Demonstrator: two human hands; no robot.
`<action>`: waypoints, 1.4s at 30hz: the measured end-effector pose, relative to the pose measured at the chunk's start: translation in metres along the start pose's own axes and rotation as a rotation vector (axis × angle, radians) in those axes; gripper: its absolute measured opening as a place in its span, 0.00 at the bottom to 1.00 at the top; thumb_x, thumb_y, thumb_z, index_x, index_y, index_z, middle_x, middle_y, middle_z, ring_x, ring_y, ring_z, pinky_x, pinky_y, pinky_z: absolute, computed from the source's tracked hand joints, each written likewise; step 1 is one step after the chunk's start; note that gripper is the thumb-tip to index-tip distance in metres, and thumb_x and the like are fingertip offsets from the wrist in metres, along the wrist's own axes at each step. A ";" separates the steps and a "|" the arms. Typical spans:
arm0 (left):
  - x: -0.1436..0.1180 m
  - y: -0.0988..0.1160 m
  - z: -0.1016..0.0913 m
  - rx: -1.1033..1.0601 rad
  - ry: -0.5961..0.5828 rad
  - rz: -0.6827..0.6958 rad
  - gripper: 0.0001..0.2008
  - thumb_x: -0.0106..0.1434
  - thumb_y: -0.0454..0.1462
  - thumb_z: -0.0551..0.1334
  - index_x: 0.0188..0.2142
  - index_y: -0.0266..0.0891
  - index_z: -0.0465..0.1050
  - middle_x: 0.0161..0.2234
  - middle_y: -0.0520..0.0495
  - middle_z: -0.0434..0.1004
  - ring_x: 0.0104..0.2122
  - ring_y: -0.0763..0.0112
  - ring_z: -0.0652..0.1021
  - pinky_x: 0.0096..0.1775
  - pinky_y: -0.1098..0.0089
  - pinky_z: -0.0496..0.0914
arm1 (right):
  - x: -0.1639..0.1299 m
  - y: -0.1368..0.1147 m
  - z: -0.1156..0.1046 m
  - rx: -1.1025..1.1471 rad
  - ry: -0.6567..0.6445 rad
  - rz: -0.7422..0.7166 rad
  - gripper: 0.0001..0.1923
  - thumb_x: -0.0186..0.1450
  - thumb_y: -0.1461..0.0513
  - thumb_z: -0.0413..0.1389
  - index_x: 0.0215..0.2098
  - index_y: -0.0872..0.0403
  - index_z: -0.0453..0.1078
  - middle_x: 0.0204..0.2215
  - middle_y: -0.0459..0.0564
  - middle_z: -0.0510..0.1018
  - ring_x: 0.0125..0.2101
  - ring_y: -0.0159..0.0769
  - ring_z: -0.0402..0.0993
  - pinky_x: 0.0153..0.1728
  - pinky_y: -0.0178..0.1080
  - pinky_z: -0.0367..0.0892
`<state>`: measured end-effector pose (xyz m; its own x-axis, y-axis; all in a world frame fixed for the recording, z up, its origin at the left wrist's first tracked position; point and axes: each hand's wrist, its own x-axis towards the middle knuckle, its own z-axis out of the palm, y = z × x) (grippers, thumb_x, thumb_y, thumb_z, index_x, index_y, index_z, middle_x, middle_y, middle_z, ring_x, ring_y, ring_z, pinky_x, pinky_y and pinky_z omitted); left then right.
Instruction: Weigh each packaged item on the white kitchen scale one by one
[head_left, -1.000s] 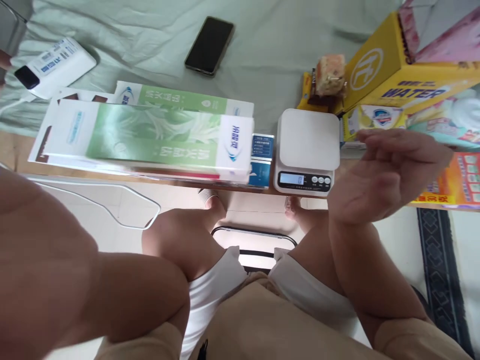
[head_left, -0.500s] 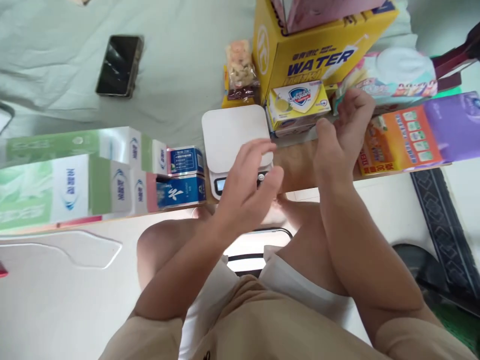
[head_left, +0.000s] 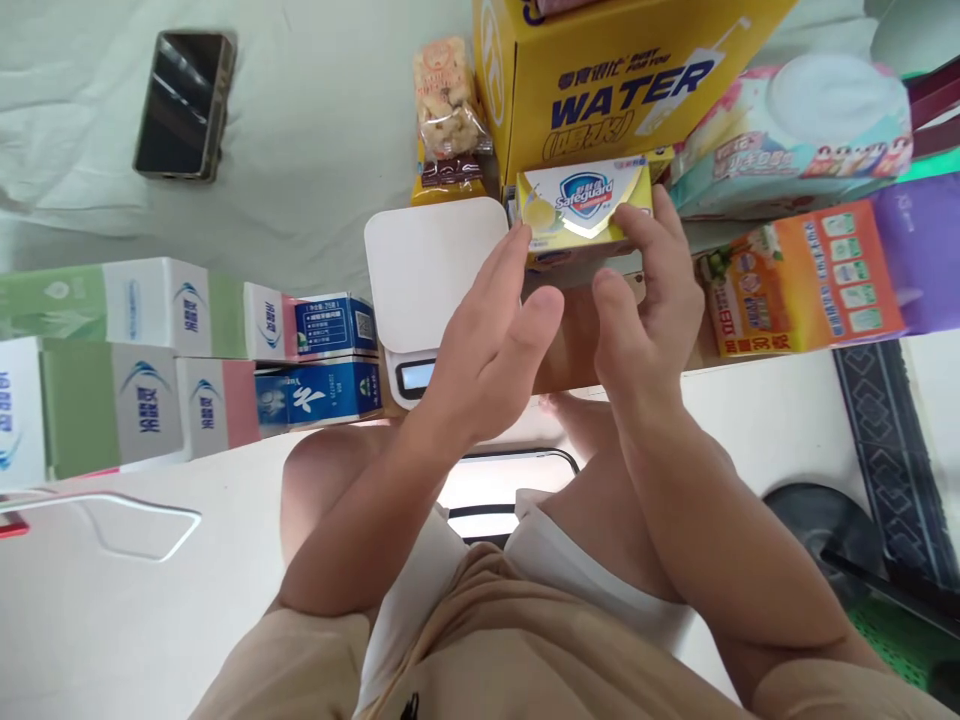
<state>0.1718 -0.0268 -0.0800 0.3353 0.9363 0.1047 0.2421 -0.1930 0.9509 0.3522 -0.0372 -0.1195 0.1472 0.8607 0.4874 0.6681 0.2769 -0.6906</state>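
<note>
A yellow and white Safeguard soap box (head_left: pixel 581 205) lies in front of a big yellow carton (head_left: pixel 630 90), on top of what looks like another soap box. My left hand (head_left: pixel 491 345) is open, its fingertips at the near left corner of the soap box and its palm above the right side of a white digital scale (head_left: pixel 435 270). The scale's platform has nothing on it. My right hand (head_left: pixel 649 300) is open too, with the thumb apart and the fingertips at the soap box's right end. Whether the fingertips press on the box I cannot tell.
Toothpaste boxes (head_left: pixel 142 400) and blue boxes (head_left: pixel 322 390) line the board's left side. A wrapped snack (head_left: pixel 446 100) stands behind the scale. To the right are a wipes pack (head_left: pixel 802 140), an orange pack (head_left: pixel 802 285) and a purple pack (head_left: pixel 919 250). A phone (head_left: pixel 185 105) lies on the sheet.
My right hand has moved left from beside the wipes pack to the soap box's right end. My left hand has come to the box's left corner. The view has shifted slightly.
</note>
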 end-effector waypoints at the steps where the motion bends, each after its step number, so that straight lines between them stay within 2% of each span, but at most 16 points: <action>1: -0.003 0.000 0.000 -0.040 -0.017 0.012 0.39 0.71 0.67 0.45 0.70 0.51 0.63 0.76 0.50 0.60 0.78 0.53 0.57 0.79 0.51 0.55 | -0.002 -0.002 -0.001 0.010 0.008 -0.012 0.26 0.75 0.49 0.50 0.67 0.49 0.67 0.71 0.59 0.65 0.75 0.51 0.58 0.76 0.62 0.57; 3: -0.010 0.000 -0.002 -0.109 -0.027 0.054 0.41 0.70 0.67 0.47 0.72 0.48 0.60 0.77 0.49 0.55 0.79 0.53 0.53 0.80 0.51 0.51 | -0.004 -0.010 0.000 0.038 0.029 -0.049 0.27 0.76 0.48 0.47 0.68 0.47 0.65 0.73 0.56 0.63 0.77 0.51 0.55 0.77 0.62 0.55; 5: -0.022 0.001 -0.009 -0.119 0.020 0.073 0.39 0.72 0.63 0.49 0.74 0.49 0.56 0.78 0.50 0.52 0.79 0.57 0.51 0.81 0.52 0.48 | -0.007 -0.023 0.004 0.062 0.049 -0.113 0.27 0.76 0.48 0.46 0.69 0.45 0.63 0.74 0.53 0.60 0.77 0.48 0.53 0.78 0.61 0.52; 7: -0.034 0.004 -0.019 -0.113 0.098 0.049 0.34 0.75 0.59 0.51 0.74 0.53 0.56 0.78 0.55 0.52 0.79 0.60 0.53 0.81 0.53 0.47 | -0.013 -0.041 0.012 0.088 0.036 -0.183 0.27 0.76 0.49 0.46 0.70 0.45 0.62 0.75 0.52 0.60 0.77 0.46 0.54 0.79 0.58 0.52; 9: -0.044 0.008 -0.033 -0.149 0.210 0.009 0.30 0.74 0.60 0.53 0.70 0.58 0.63 0.76 0.61 0.58 0.78 0.61 0.56 0.81 0.54 0.49 | -0.021 -0.059 0.020 0.126 -0.033 -0.213 0.29 0.75 0.50 0.47 0.71 0.49 0.62 0.75 0.56 0.60 0.77 0.46 0.56 0.78 0.56 0.55; 11: -0.051 0.011 -0.046 -0.215 0.295 -0.037 0.29 0.69 0.64 0.57 0.63 0.61 0.72 0.71 0.65 0.68 0.77 0.60 0.60 0.81 0.55 0.52 | -0.030 -0.074 0.029 0.138 -0.144 -0.167 0.30 0.75 0.50 0.47 0.71 0.52 0.61 0.75 0.61 0.60 0.76 0.47 0.57 0.75 0.56 0.61; 14: -0.056 0.013 -0.057 -0.280 0.331 -0.092 0.30 0.66 0.65 0.59 0.58 0.55 0.77 0.66 0.59 0.76 0.75 0.54 0.63 0.81 0.52 0.51 | -0.038 -0.084 0.035 0.084 -0.248 -0.063 0.29 0.75 0.49 0.46 0.70 0.50 0.63 0.73 0.60 0.63 0.76 0.49 0.57 0.72 0.58 0.65; 16: -0.061 0.008 -0.061 -0.272 0.329 -0.105 0.32 0.69 0.65 0.55 0.61 0.51 0.75 0.68 0.54 0.74 0.74 0.51 0.64 0.80 0.48 0.52 | -0.038 -0.083 0.034 0.052 -0.222 -0.037 0.27 0.76 0.48 0.45 0.67 0.46 0.67 0.71 0.56 0.67 0.74 0.49 0.61 0.72 0.60 0.64; 17: -0.064 0.004 -0.062 -0.234 0.328 -0.106 0.31 0.71 0.63 0.54 0.63 0.52 0.73 0.69 0.54 0.71 0.75 0.52 0.63 0.80 0.48 0.53 | -0.035 -0.081 0.033 0.047 -0.182 -0.042 0.25 0.76 0.47 0.45 0.65 0.45 0.69 0.69 0.53 0.69 0.72 0.49 0.64 0.72 0.60 0.64; 19: -0.071 -0.006 -0.066 -0.110 0.332 -0.102 0.29 0.72 0.59 0.57 0.68 0.59 0.66 0.73 0.59 0.63 0.77 0.54 0.58 0.80 0.50 0.51 | -0.027 -0.075 0.029 0.054 -0.083 -0.071 0.22 0.76 0.47 0.44 0.60 0.43 0.72 0.63 0.50 0.74 0.67 0.47 0.70 0.71 0.58 0.64; 22: -0.078 -0.020 -0.073 0.072 0.326 -0.092 0.33 0.72 0.53 0.61 0.73 0.63 0.55 0.77 0.62 0.52 0.79 0.52 0.50 0.81 0.46 0.46 | -0.015 -0.069 0.026 0.078 0.026 -0.124 0.18 0.76 0.50 0.46 0.54 0.44 0.74 0.52 0.50 0.77 0.59 0.47 0.75 0.67 0.55 0.69; 26: -0.076 -0.027 -0.081 0.086 0.269 -0.068 0.38 0.68 0.55 0.64 0.73 0.65 0.53 0.77 0.65 0.52 0.78 0.49 0.52 0.81 0.47 0.48 | -0.010 -0.068 0.032 0.066 0.072 -0.170 0.15 0.74 0.52 0.46 0.49 0.44 0.72 0.47 0.51 0.77 0.52 0.47 0.76 0.60 0.55 0.73; 28: -0.074 -0.025 -0.081 0.081 0.268 -0.080 0.36 0.68 0.57 0.62 0.73 0.67 0.54 0.76 0.68 0.52 0.78 0.49 0.51 0.81 0.48 0.48 | -0.011 -0.069 0.035 0.036 0.063 -0.171 0.16 0.73 0.51 0.44 0.49 0.44 0.70 0.46 0.52 0.76 0.52 0.47 0.76 0.60 0.56 0.73; 32: -0.073 -0.019 -0.079 0.114 0.261 -0.130 0.34 0.70 0.59 0.56 0.73 0.64 0.53 0.77 0.67 0.52 0.79 0.47 0.49 0.80 0.46 0.48 | -0.012 -0.068 0.036 -0.009 -0.007 -0.121 0.16 0.74 0.51 0.42 0.51 0.43 0.68 0.49 0.53 0.75 0.56 0.49 0.75 0.64 0.58 0.70; 37: -0.073 -0.018 -0.077 0.056 0.264 -0.188 0.32 0.70 0.60 0.55 0.71 0.68 0.54 0.77 0.72 0.50 0.80 0.52 0.48 0.81 0.50 0.47 | -0.010 -0.066 0.037 0.054 -0.015 -0.171 0.14 0.73 0.53 0.46 0.52 0.45 0.68 0.55 0.53 0.76 0.60 0.49 0.74 0.68 0.57 0.67; 42: -0.069 -0.015 -0.077 0.042 0.268 -0.108 0.27 0.73 0.58 0.53 0.69 0.67 0.60 0.75 0.72 0.57 0.79 0.57 0.53 0.81 0.54 0.51 | -0.007 -0.064 0.038 -0.013 -0.079 -0.185 0.17 0.73 0.52 0.48 0.57 0.44 0.66 0.63 0.53 0.73 0.66 0.48 0.70 0.71 0.59 0.65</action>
<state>0.0748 -0.0660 -0.0793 0.0547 0.9951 0.0822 0.3030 -0.0950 0.9482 0.2809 -0.0451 -0.0990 -0.0366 0.8269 0.5612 0.6880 0.4282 -0.5860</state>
